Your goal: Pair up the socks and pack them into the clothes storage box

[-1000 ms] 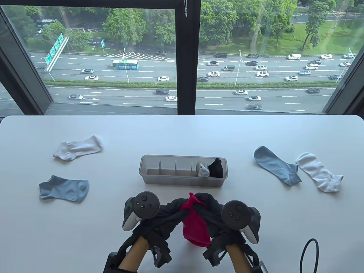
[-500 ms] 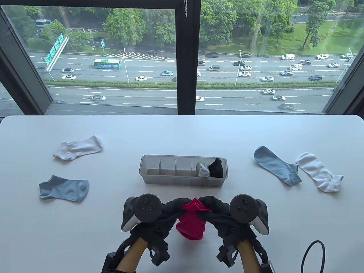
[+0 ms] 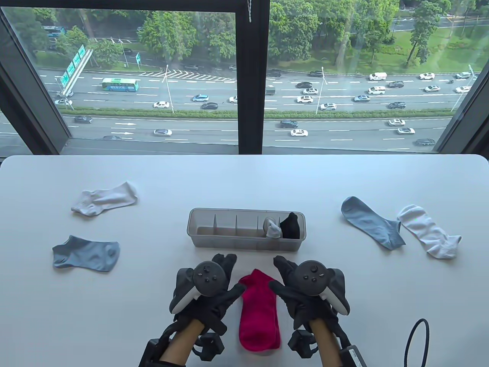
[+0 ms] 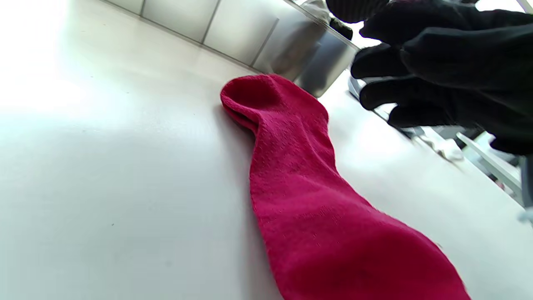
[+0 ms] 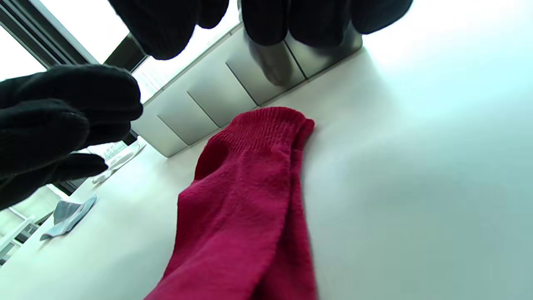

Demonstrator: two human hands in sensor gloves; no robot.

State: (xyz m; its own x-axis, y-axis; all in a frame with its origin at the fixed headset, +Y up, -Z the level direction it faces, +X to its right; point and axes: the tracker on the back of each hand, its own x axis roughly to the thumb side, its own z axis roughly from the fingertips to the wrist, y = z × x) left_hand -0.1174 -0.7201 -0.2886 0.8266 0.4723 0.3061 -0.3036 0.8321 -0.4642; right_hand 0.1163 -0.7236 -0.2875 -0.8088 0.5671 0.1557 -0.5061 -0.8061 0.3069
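A pair of red socks (image 3: 259,309) lies flat on the white table, one on the other, cuff toward the storage box; it also shows as red socks (image 4: 308,200) and red socks (image 5: 245,200) in the wrist views. My left hand (image 3: 231,277) hovers just left of the cuff with relaxed fingers, holding nothing. Just right of the cuff, my right hand (image 3: 278,274) is equally open and empty. The clear storage box (image 3: 244,244) stands beyond them, with a grey-white sock bundle (image 3: 273,228) and a black sock bundle (image 3: 290,225) in its two right compartments.
Left of the box lie a white sock (image 3: 104,198) and a blue sock (image 3: 86,254). To the right lie another blue sock (image 3: 371,222) and a white sock (image 3: 429,231). A black cable loop (image 3: 414,344) sits at the near right edge.
Both hands held the red socks bunched and lifted between them. Now the socks lie stretched flat on the table, and both hands have let go and moved slightly forward and apart.
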